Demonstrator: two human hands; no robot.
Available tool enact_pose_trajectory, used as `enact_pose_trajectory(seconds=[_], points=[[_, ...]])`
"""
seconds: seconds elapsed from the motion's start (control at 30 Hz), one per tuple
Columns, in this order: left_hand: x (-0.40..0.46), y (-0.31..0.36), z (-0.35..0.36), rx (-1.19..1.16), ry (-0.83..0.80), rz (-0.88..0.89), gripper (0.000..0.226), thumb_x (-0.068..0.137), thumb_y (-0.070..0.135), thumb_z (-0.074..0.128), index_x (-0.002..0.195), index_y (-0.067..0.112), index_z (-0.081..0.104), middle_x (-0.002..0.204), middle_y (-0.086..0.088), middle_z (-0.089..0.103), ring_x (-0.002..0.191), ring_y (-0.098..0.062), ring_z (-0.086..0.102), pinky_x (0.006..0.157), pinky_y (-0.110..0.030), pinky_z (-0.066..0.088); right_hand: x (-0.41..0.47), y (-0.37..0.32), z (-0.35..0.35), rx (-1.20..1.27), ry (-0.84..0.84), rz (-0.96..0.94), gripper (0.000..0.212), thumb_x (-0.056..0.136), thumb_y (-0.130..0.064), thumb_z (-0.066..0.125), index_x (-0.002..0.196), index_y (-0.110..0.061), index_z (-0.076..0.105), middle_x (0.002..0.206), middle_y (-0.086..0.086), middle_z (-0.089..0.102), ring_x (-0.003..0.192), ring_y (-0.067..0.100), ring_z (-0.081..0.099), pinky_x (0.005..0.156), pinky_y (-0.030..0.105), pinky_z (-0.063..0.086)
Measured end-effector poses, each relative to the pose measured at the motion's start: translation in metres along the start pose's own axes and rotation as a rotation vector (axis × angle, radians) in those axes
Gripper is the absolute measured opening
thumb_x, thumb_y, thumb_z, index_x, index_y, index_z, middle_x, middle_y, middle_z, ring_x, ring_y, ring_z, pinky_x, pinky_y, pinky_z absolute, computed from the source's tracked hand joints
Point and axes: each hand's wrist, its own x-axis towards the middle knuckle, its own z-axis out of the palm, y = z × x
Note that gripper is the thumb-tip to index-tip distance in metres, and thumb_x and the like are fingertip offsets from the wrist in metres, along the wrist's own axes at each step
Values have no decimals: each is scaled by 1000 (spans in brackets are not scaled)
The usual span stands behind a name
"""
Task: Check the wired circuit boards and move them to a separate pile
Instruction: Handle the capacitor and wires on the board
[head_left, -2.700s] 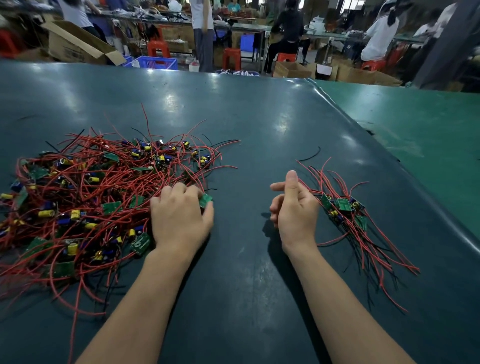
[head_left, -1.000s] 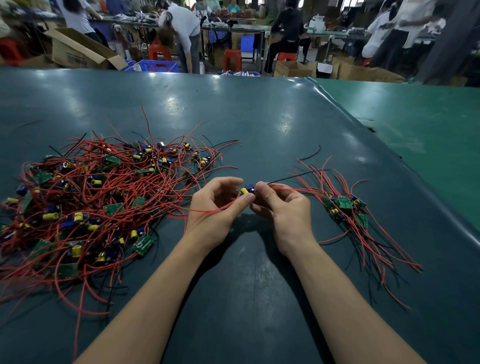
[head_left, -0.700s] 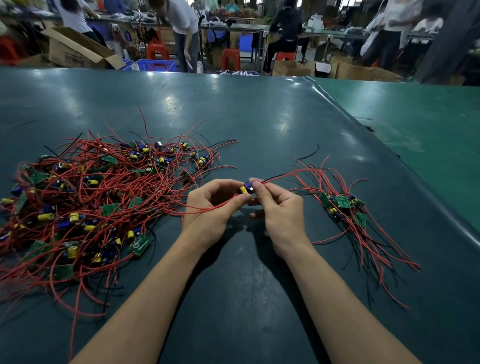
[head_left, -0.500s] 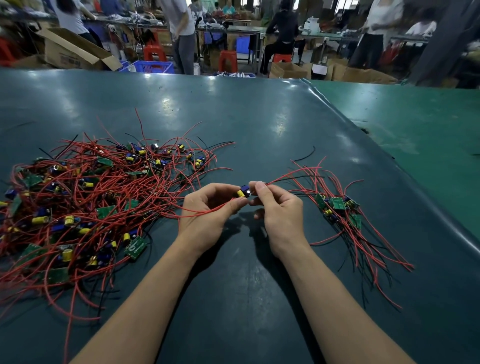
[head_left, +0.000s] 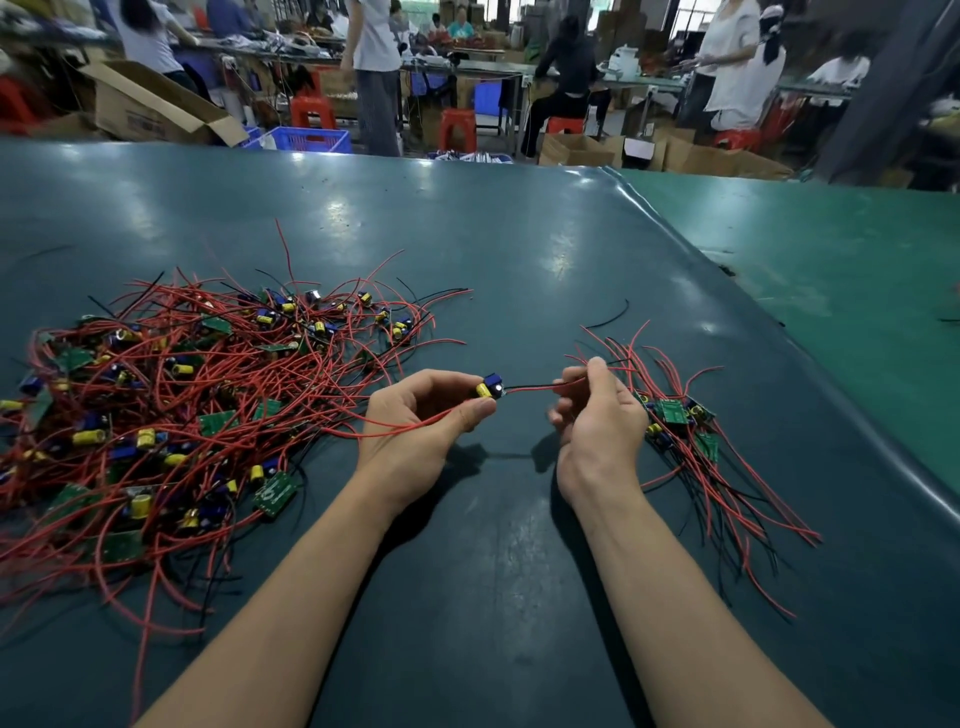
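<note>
Since half a second ago, the two hands have moved apart, and now a stretch of wire shows between them. The left hand (head_left: 423, 423) pinches the small circuit board (head_left: 490, 388) between thumb and forefinger, with the blue and yellow parts of the board showing just above the thumb tip. A red wire (head_left: 395, 427) runs from it under the left fingers toward the big pile (head_left: 171, 400) on the left side of the desk (head_left: 519, 249). The right hand (head_left: 597, 415) has its fingers curled around the black and red wires (head_left: 535, 387) that lead out from the board. The board is held above the desk, between the two hands. Just to the right of the right hand lies the smaller pile (head_left: 691, 431) of boards with long red wires.
</note>
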Motion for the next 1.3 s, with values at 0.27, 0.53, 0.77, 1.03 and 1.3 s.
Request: enact_pose_trajectory(seconds=[0.27, 0.53, 0.77, 1.03, 1.3], points=[[5, -4, -8, -54, 89, -13, 20, 76, 1, 79, 94, 4, 72, 75, 1, 73, 65, -10, 64, 66, -18, 53, 13, -13, -13, 74, 115, -79, 35, 102, -18, 52, 69, -11, 60, 54, -6, 62, 40, 6, 43, 36, 19, 34], [8, -3, -6, -105, 329, 69, 11, 82, 6, 75, 92, 6, 70, 73, 0, 70, 59, -12, 61, 60, -20, 52, -5, -7, -5, -17, -44, 110, 56, 101, -52, 38, 78, -8, 63, 51, 1, 57, 36, 11, 45, 36, 18, 36], [0, -3, -3, 23, 40, 104, 14, 76, 3, 78, 88, 5, 70, 72, 6, 72, 61, -5, 64, 61, -15, 50, -22, 2, 2, -257, -425, 142, 24, 97, -20, 59, 80, -9, 71, 57, -1, 59, 41, 8, 46, 37, 18, 34], [2, -5, -4, 40, 231, 133, 12, 80, 9, 78, 82, 12, 67, 72, 13, 70, 63, -1, 63, 63, -14, 49, -8, -4, -1, -76, -132, 78, 25, 97, -14, 59, 76, -9, 71, 54, -5, 57, 41, 4, 42, 35, 16, 31], [4, -3, -9, 111, 557, 316, 21, 83, 9, 76, 89, 17, 59, 79, 9, 60, 66, 0, 57, 66, -20, 50, 3, -10, -7, 93, 64, 73, 29, 102, -14, 48, 77, -7, 60, 57, 1, 49, 36, 6, 40, 34, 15, 28]])
